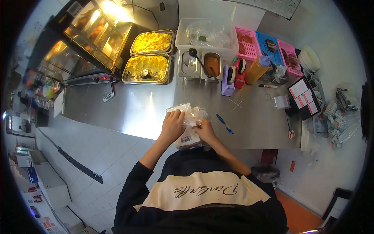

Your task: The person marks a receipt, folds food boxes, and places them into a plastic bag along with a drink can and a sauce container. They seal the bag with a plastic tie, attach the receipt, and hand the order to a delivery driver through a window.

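Observation:
At the front edge of the steel counter, a clear plastic bag [190,118] is between my two hands. My left hand [173,124] has its fingers closed over the bag's upper left part. On the other side my right hand [205,130] pinches the bag's right edge. A white label with dark print [187,139] shows below the hands, against the lower part of the bag. What the bag contains is hard to make out. To the right of my right hand lies a blue pen [224,124].
Two trays of yellow food [151,42] stand behind, beside a lit warming cabinet [93,39]. Steel sauce containers [189,65], tape dispensers [228,81] and a squeeze bottle [257,70] line the back. A tablet [304,97] and scissors [290,130] are at right.

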`<state>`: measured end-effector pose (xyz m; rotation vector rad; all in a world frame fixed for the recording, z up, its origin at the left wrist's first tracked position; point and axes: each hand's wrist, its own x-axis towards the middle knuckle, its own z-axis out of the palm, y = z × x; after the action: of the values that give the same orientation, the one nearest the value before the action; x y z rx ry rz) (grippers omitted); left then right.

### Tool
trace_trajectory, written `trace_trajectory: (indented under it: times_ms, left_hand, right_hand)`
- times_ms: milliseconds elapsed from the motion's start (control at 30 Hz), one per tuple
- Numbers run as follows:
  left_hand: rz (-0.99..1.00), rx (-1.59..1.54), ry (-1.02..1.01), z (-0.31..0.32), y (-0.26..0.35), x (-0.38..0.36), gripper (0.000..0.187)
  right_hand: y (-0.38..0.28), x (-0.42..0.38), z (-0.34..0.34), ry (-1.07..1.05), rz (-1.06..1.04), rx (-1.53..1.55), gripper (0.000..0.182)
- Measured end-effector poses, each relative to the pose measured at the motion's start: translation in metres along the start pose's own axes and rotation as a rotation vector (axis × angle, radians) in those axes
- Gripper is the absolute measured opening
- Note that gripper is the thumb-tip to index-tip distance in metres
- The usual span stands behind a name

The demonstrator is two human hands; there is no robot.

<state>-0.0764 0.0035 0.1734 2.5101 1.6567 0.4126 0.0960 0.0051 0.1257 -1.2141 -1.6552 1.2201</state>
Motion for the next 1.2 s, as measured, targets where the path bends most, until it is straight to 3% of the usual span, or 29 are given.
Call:
trace_trajectory:
  times_ms: [100,167,300,467,533,633,733,833,967,1067,1200]
  left_hand:
    - [-0.196,-0.193,0.032,0.003,-0.003,-0.002,0.029]
    - [-0.362,-0.331,-0.138,0.0,-0.014,0.006,0.026]
    - [-0.581,-0.801,-0.328,0.0,-0.035,0.018,0.03]
    - [-0.646,-0.813,-0.407,0.005,-0.042,0.024,0.028]
    - [-0.701,-0.882,-0.442,-0.002,-0.038,0.024,0.032]
    - [-0.72,-1.024,-0.26,-0.002,-0.029,0.017,0.038]
    - [-0.563,-1.494,0.122,0.042,-0.023,-0.013,0.038]
    - [-0.417,-0.792,0.107,0.021,0.007,-0.019,0.032]
    - [-0.264,-0.656,0.196,0.029,0.011,-0.019,0.023]
    - [-0.156,-0.547,0.243,0.03,0.011,-0.02,0.017]
    - [-0.096,-0.515,0.224,0.028,0.006,-0.017,0.017]
  right_hand:
    - [-0.017,0.002,-0.003,0.028,-0.257,-0.158,0.017]
    - [-0.021,0.003,0.005,0.08,-0.372,-0.187,0.015]
    - [-0.028,0.003,0.005,-0.089,-0.481,-0.444,0.021]
    - [-0.015,0.014,0.013,-0.155,-0.739,-0.521,0.021]
    - [-0.013,0.016,0.009,-0.18,-0.738,-0.522,0.021]
    - [-0.005,0.014,0.004,-0.082,-0.643,-0.398,0.018]
    - [0.0,0.008,-0.001,-0.011,-0.425,-0.196,0.015]
    - [0.005,0.005,-0.001,0.031,-0.227,-0.004,0.011]
    - [0.021,0.004,0.001,0.044,0.012,0.335,0.01]
    - [0.024,0.004,-0.005,0.025,0.102,0.396,0.011]
    - [0.022,0.005,-0.01,-0.072,-0.026,0.189,0.013]
